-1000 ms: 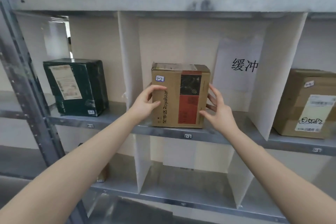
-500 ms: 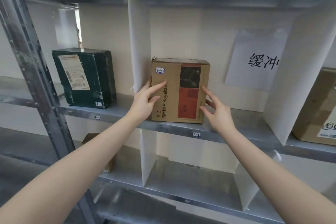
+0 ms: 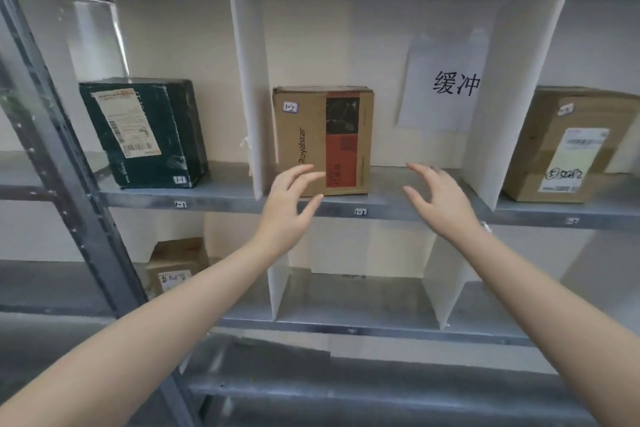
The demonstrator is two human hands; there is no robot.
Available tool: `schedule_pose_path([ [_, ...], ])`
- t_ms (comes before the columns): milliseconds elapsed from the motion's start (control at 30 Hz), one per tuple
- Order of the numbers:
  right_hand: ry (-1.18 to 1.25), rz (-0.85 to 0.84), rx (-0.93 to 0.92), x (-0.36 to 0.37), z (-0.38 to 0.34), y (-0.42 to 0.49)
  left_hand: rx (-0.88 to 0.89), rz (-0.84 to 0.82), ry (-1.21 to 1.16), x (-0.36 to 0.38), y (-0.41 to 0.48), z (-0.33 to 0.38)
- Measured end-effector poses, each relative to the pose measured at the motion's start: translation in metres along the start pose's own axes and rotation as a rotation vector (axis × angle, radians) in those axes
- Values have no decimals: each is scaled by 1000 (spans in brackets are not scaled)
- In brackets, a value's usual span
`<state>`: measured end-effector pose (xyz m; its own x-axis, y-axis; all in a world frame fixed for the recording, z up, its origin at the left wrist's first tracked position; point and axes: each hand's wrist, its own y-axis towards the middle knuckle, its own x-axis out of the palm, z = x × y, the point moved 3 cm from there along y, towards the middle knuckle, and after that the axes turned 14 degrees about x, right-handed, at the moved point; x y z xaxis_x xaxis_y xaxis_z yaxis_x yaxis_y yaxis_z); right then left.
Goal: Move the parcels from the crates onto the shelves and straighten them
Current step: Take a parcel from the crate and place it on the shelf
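Note:
A brown cardboard parcel [image 3: 322,139] with a red and black panel stands upright on the grey metal shelf [image 3: 391,208], in the middle bay, close to the left white divider [image 3: 247,80]. My left hand [image 3: 289,208] hovers just in front of the parcel's lower left corner, fingers spread and relaxed, holding nothing. My right hand [image 3: 438,201] is off to the parcel's right, clear of it, fingers loosely spread.
A dark green parcel [image 3: 145,132] stands in the left bay and a brown parcel [image 3: 568,146] with a white label in the right bay. A paper sign [image 3: 446,83] hangs on the back wall. Another brown parcel [image 3: 176,267] sits on the lower shelf. A metal upright [image 3: 62,163] runs at left.
Both hands have let go of the brown parcel and drawn back toward me. The parcel now stands alone on the shelf near the left divider.

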<state>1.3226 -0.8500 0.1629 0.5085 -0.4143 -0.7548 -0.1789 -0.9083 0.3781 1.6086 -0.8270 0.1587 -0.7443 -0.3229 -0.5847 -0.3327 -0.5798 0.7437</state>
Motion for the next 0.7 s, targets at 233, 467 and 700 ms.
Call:
schedule_pose_path([
  [233,-227,-17,222,-71,54,-84,241,-663,60,75,55,68],
  [467,-473,59,416,-185,142,-162,611,-891,-6,179,104,211],
  [700,-536,87,754,-336,276,-264,878,-1034,-268,327,114,408],
])
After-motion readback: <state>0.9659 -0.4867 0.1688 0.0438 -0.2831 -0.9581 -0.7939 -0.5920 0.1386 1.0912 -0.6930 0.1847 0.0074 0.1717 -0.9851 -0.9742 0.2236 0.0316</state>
